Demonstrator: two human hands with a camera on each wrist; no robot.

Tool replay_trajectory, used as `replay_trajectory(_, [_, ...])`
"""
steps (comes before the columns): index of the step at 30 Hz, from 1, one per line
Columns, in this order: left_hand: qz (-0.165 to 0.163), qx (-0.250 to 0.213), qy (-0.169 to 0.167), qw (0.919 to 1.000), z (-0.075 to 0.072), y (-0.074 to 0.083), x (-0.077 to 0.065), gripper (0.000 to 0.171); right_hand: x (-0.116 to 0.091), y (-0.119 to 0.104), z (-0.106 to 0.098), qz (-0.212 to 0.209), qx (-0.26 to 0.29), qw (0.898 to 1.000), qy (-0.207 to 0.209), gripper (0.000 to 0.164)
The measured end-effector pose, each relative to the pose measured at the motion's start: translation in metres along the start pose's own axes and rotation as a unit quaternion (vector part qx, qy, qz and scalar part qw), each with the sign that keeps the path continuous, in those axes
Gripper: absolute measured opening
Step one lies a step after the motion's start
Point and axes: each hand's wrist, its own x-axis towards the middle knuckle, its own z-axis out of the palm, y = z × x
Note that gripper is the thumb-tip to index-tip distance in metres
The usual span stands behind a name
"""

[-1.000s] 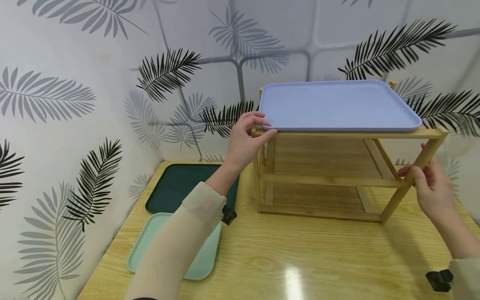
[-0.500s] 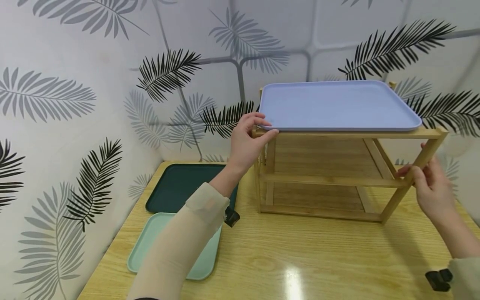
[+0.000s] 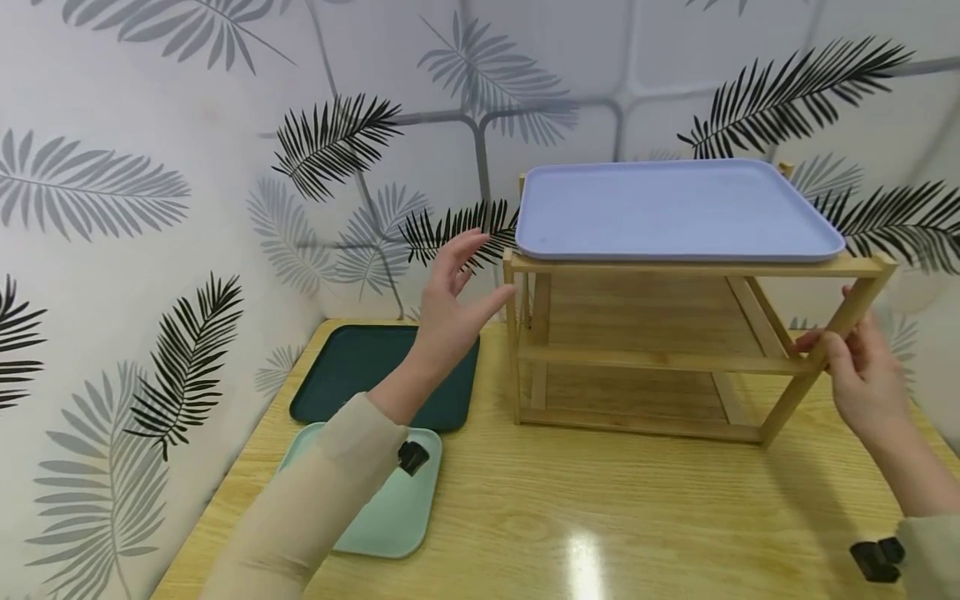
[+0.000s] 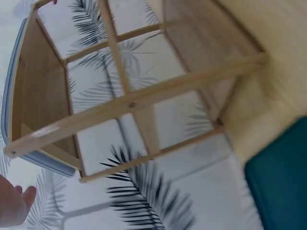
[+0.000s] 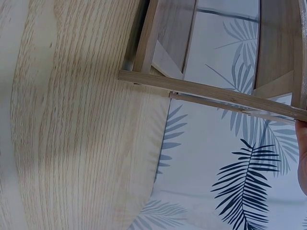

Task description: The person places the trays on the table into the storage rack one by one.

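A lavender tray lies on top of a three-tier wooden rack in the head view. My left hand hovers just left of the rack's upper front corner, thumb and fingers spread apart with nothing between them. It shows again at the lower left of the left wrist view, where the tray's edge overhangs the rack. On the other side, my right hand grips the rack's right front post at the middle shelf. Only part of that hand enters the right wrist view, at the post.
A dark green tray lies flat on the wooden table, left of the rack. In front of it is a mint tray, partly covered by my left sleeve. A leaf-patterned wall stands behind and to the left.
My left hand has let go of the lavender tray's front left corner and moved left and slightly down. The right hand stays on the post; the rack and trays stay put.
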Motion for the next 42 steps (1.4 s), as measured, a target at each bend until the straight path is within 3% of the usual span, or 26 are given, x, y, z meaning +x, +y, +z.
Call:
replay_trajectory(4, [-0.035,0.013,-0.07,0.9968,-0.035,-0.006,-0.049,0.05,0.0,0.001,0.001,0.007,0.031,0.999,-0.007,0.057])
replay_trajectory(7, [-0.086,0.021,-0.134,0.9871,-0.057,-0.015,-0.093,0.046,-0.001,0.001,0.001,0.015,0.043,0.999,-0.01,0.057])
replay_trajectory(12, [-0.202,0.012,-0.203,0.9581,-0.08,-0.032,-0.159,0.041,-0.002,0.001,-0.001,0.011,0.015,1.0,-0.003,0.057])
replay_trajectory(16, [-0.275,0.011,-0.251,0.9278,-0.096,-0.038,-0.192,0.04,0.0,-0.001,-0.002,0.011,0.011,1.0,-0.005,0.058])
replay_trajectory(23, [-0.329,0.033,-0.332,0.8834,-0.106,-0.056,-0.215,0.036,-0.003,0.0,-0.005,0.031,-0.007,0.999,-0.007,0.057])
replay_trajectory(26, [-0.335,0.031,-0.355,0.8723,-0.104,-0.063,-0.221,0.036,-0.003,-0.001,-0.003,0.034,-0.009,0.999,-0.01,0.057])
replay_trajectory(34, [-0.31,0.038,-0.384,0.8692,-0.087,-0.065,-0.219,0.033,-0.002,0.0,-0.001,0.03,0.019,0.999,-0.005,0.056])
replay_trajectory(42, [-0.265,0.046,-0.401,0.8756,-0.053,-0.063,-0.213,0.033,-0.001,0.0,-0.001,0.021,0.012,1.0,-0.001,0.057])
